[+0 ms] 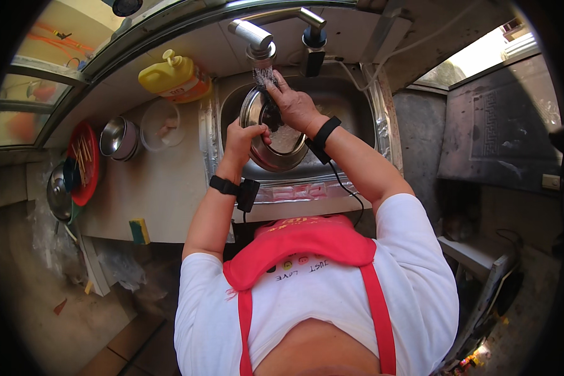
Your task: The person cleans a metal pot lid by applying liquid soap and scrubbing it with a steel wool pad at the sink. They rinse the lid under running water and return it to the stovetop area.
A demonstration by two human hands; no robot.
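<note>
My left hand (244,142) grips the near left rim of a round stainless-steel vessel (278,160), thumb over the edge. The vessel is tilted inside a steel sink (352,155); whether it is a basin or a lid I cannot tell. Water runs from the faucet head (262,51) onto its far side. At that spot my right hand (297,107) reaches over the vessel, fingers extended beside the stream. Something dark (273,117) shows under the right palm, partly hidden, so I cannot tell whether the hand holds it.
Left of the sink stand a yellow detergent jug (176,77), a clear plastic tub (160,124), steel bowls (118,138) and a red plate (83,163) of wooden sticks. A sponge (139,231) lies at the counter's front edge. A black cable (345,183) hangs from my right wrist.
</note>
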